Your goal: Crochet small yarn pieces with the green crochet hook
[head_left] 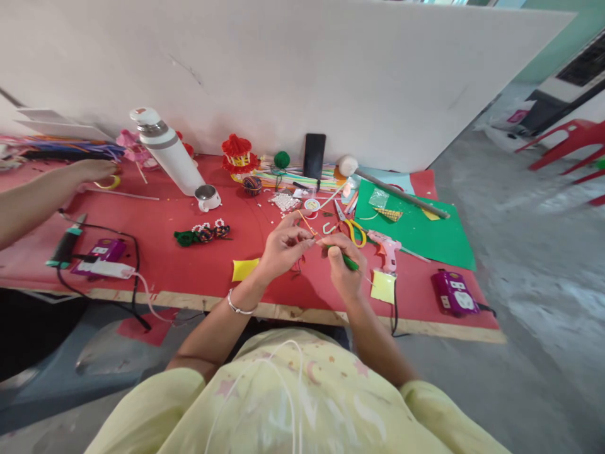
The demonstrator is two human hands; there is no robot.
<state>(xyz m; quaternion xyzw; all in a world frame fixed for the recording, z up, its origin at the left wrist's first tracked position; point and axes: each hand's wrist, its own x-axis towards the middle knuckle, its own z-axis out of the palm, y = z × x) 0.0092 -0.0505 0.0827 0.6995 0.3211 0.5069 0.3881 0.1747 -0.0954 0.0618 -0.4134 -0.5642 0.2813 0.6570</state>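
Left hand (pixel 282 244) and right hand (pixel 343 265) both pinching a thin orange straw (pixel 308 226), held just above the red table (pixel 189 265). Probably light, bendy, easily kinked; best gripped close to the working end, near the scissors (pixel 352 228).

A low wooden board (pixel 293 312) covered with red cloth (pixel 198 265) carries everything. On it lie a white bottle (pixel 166 151) tipped on its side with its cup (pixel 208 197) beside it, a green sheet (pixel 416 230) at the right, yellow-handled scissors (pixel 352 228), a pink glue gun (pixel 386 247), 2 yellow squares (pixel 244 269) (pixel 383 286), a purple socket box (pixel 452 293), another purple box (pixel 101 251) at the left, a beaded green string (pixel 202 233) and a black phone (pixel 314 156) leaning at the back.
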